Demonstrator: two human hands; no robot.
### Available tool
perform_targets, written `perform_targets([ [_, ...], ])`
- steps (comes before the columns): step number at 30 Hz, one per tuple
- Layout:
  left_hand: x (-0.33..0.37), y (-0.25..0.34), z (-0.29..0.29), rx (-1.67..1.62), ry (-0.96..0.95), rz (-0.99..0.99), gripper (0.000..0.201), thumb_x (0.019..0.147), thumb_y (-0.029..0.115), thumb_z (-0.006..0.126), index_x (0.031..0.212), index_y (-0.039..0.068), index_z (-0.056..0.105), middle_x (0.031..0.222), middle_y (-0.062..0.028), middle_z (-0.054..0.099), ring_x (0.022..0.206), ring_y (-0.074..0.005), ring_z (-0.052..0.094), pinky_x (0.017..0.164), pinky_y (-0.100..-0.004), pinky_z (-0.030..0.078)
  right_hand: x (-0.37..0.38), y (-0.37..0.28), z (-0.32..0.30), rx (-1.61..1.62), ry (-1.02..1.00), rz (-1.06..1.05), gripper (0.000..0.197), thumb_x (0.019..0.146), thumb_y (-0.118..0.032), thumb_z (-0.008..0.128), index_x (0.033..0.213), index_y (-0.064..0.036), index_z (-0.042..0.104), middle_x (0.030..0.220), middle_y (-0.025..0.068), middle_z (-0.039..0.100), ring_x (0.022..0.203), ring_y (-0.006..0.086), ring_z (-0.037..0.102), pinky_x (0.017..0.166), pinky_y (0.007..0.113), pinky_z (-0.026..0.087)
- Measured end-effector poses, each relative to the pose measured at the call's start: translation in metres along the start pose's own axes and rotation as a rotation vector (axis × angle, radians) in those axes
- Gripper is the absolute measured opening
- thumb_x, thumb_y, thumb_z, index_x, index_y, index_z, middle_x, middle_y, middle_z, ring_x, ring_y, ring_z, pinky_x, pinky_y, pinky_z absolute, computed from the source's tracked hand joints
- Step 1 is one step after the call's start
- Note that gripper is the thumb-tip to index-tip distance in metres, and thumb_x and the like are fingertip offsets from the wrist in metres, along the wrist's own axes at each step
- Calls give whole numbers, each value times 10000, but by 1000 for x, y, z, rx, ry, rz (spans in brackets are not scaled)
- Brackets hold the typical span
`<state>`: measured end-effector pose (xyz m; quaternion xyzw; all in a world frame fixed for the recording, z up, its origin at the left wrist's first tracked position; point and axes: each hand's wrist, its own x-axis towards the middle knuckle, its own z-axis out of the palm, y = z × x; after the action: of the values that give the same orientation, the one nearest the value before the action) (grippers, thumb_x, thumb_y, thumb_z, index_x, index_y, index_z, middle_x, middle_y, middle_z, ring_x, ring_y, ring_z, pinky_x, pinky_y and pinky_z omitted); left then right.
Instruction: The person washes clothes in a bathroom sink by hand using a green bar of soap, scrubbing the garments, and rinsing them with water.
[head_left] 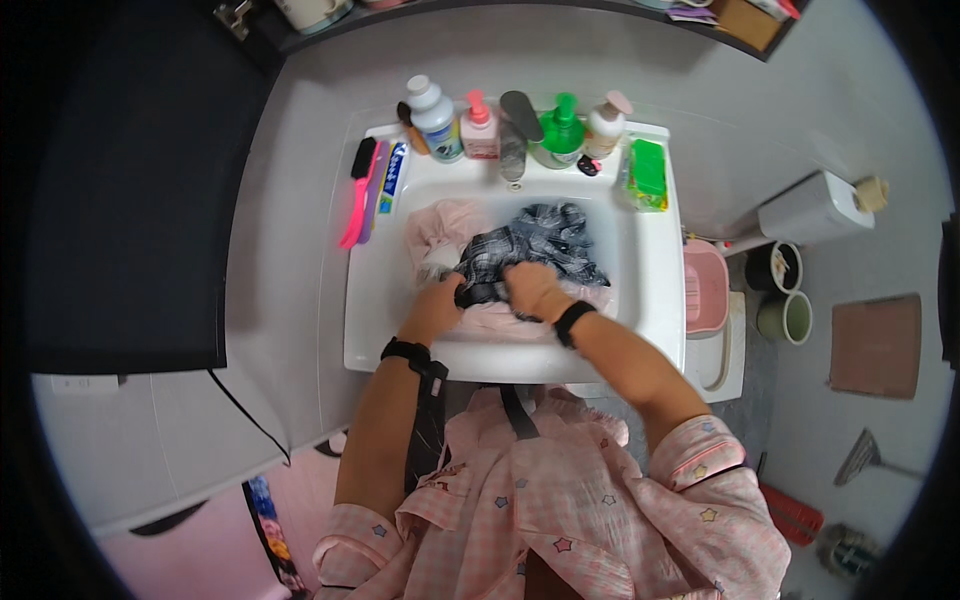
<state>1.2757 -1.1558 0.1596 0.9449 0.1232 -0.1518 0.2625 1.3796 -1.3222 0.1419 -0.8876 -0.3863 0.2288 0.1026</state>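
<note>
A dark plaid garment (490, 252), wet and bunched, lies in the white sink (364, 310). My left hand (436, 306) is closed on its near left edge. Close beside it, my right hand (535, 290) has its fingers curled into the same cloth, slightly blurred. Pale pink cloth (445, 222) rests in the cloudy water at the left. More of that pink fabric (500, 321) shows beneath my hands, along the sink's near side. My fingertips are partly hidden by the folds.
Behind the garments stands the faucet (513, 150). On the back ledge are a white bottle (436, 125), a pink pump bottle (479, 130), a green pump bottle (562, 135) and a green-topped pack (648, 172). A pink brush (358, 195) lies left; a pink basin (706, 285) is right.
</note>
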Motion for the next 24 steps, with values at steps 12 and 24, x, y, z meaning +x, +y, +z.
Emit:
perform_targets([
  [12, -9, 77, -76, -656, 107, -27, 300, 797, 145, 602, 1020, -48, 548, 899, -123, 611, 822, -186, 570, 737, -308, 446, -32, 102, -137, 257, 374, -172, 134, 749, -129, 469, 789, -36, 558, 735, 233, 578, 737, 409, 558, 675, 470, 454],
  [24, -21, 153, -178, 85, 622, 198, 142, 763, 141, 625, 834, 19, 609, 750, -123, 575, 628, -241, 530, 592, -316, 419, -75, 86, -229, 476, 437, -175, 296, 808, -265, 590, 701, 10, 588, 577, 177, 530, 506, 260, 490, 532, 353, 414],
])
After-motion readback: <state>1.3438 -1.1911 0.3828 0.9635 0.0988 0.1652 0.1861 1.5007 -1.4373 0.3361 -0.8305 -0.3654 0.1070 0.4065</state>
